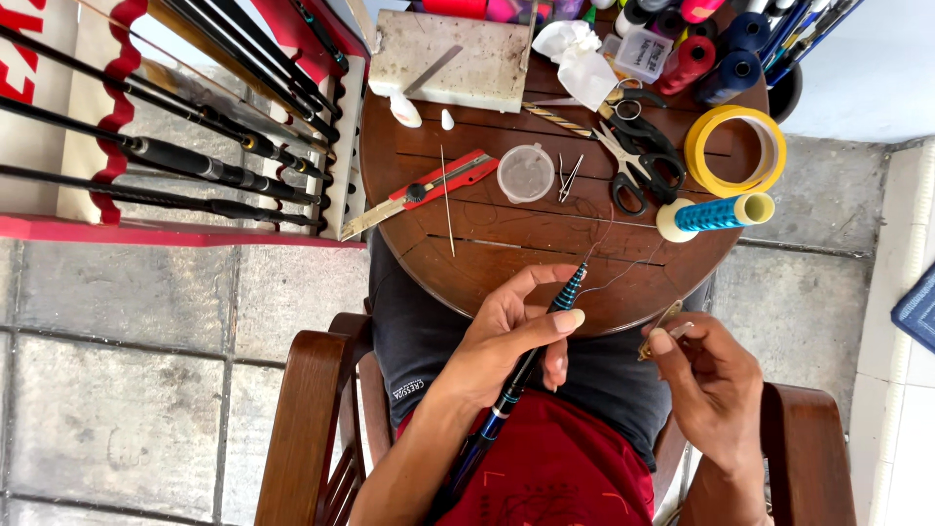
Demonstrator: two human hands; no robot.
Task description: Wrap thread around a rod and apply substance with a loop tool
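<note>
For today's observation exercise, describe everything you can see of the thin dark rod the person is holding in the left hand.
The rod is slim, dark and glossy, with turquoise bands near its upper tip and blue further down. It slants from the person's lap up toward the edge of the round wooden table. The left hand pinches it between thumb and fingers. A fine thread runs from its tip toward the right hand.

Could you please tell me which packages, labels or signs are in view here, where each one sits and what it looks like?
Sign board: top left, behind the rack of dark rods; white with large red lettering and a red scalloped edge.
Small plastic box: table's far side, beside the thread spools; clear, rectangular, with a pale label.
Shorts tag: near the left hand; small white print on dark fabric.
</note>
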